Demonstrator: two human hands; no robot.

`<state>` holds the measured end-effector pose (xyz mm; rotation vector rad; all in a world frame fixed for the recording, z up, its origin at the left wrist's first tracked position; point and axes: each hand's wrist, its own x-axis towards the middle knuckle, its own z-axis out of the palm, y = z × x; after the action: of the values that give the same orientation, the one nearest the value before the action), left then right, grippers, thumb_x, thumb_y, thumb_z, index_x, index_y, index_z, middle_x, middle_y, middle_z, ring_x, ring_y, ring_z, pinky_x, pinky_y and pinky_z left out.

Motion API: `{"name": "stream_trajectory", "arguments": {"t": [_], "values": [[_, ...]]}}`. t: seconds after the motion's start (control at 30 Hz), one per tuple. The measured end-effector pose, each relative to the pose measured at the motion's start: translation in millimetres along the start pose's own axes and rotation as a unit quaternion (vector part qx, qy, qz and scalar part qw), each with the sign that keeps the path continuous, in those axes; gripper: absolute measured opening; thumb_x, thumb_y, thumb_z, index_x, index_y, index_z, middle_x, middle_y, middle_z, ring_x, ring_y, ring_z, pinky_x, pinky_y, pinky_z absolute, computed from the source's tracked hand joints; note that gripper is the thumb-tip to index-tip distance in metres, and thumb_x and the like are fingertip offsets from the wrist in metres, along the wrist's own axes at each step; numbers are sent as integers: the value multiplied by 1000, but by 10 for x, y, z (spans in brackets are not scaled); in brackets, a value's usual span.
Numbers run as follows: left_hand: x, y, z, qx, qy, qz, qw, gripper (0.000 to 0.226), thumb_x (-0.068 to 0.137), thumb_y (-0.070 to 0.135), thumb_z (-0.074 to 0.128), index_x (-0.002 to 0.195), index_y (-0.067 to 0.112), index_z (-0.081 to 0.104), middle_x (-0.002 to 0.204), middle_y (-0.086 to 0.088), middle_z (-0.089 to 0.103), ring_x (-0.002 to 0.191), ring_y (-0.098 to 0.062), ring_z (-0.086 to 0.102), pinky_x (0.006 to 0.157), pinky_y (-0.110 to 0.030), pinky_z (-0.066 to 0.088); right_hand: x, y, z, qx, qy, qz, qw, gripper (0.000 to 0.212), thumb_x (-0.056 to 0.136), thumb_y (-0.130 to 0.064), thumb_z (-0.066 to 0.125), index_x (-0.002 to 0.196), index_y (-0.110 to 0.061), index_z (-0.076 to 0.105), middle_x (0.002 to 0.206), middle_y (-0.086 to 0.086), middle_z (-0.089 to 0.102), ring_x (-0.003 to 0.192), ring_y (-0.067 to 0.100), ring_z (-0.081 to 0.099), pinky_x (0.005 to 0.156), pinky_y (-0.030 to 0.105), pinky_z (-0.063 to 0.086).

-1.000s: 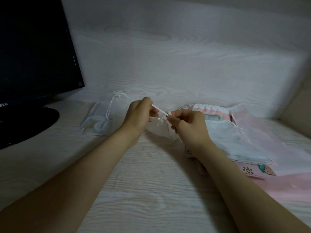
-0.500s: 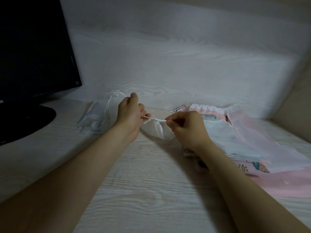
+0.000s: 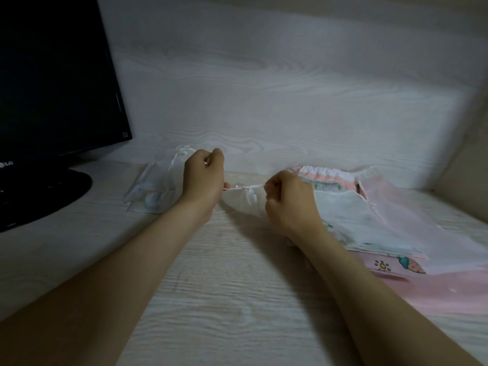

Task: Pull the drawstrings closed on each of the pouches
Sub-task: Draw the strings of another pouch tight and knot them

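1. Over the last second the left grip (image 3: pixel 202 178) and right grip (image 3: pixel 287 202) had drawn apart from a near-touching pinch. The drawstring (image 3: pixel 245 186) now ran taut between them.
2. The mouth of the small white pouch (image 3: pixel 244 203) looked gathered along that cord, so this pouch seemed close to shut, though how tightly could not be told.
3. Both grips were clenched on the drawstring. The left one held one end in a fist, with a bit of cord poking out at its top, and the right pinched the other end.
4. The pouch hung between the two grips, just above the bench (image 3: pixel 224 299), with its body sagging below the cord.
5. A cinched pouch (image 3: pixel 155 191) lay behind the left grip, near the monitor (image 3: pixel 52 88).
6. A pile of pouches (image 3: pixel 369 215) lay beside the right grip, and they likely remained to be closed.
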<state>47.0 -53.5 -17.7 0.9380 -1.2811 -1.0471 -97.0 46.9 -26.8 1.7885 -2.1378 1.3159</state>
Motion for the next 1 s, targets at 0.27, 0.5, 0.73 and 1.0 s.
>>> {"name": "stream_trajectory", "arguments": {"t": [0.27, 0.5, 0.73, 1.0], "values": [[-53, -84, -91, 201, -184, 82, 959, 22, 76, 40, 56, 94, 41, 69, 118, 12, 61, 111, -14, 58, 99, -36, 48, -36, -60, -94, 214, 70, -25, 974, 13, 111, -20, 42, 105, -12, 50, 78, -7, 51, 68, 2, 47, 74, 38, 43], [-136, 19, -35, 138, -256, 128, 948, 29, 102, 21, 56, 75, 20, 45, 69, 8, 40, 65, -7, 37, 64, -32, 31, 9, -112, -182, 301, 197, 6, 933, 15, 112, -27, 41, 116, -15, 50, 83, -8, 52, 68, -2, 49, 71, 18, 41], [-89, 64, -60, 201, 4, 252, 947, 25, 113, 33, 36, 93, 19, 42, 73, 3, 57, 71, -20, 58, 65, -42, 41, -89, -178, -111, 296, 120, -81, 944, 30, 107, -26, 55, 130, -25, 36, 66, 10, 62, 65, 29, 60, 69, 54, 55], [147, 166, -396, 352, 219, 135, 900, 28, 113, 29, 31, 117, 10, 51, 118, -18, 66, 105, -44, 63, 74, -42, 37, -186, -134, 86, 153, -50, -137, 977, 40, 95, -5, 58, 126, -26, 43, 80, -7, 68, 71, 17, 66, 66, 41, 56]]}}
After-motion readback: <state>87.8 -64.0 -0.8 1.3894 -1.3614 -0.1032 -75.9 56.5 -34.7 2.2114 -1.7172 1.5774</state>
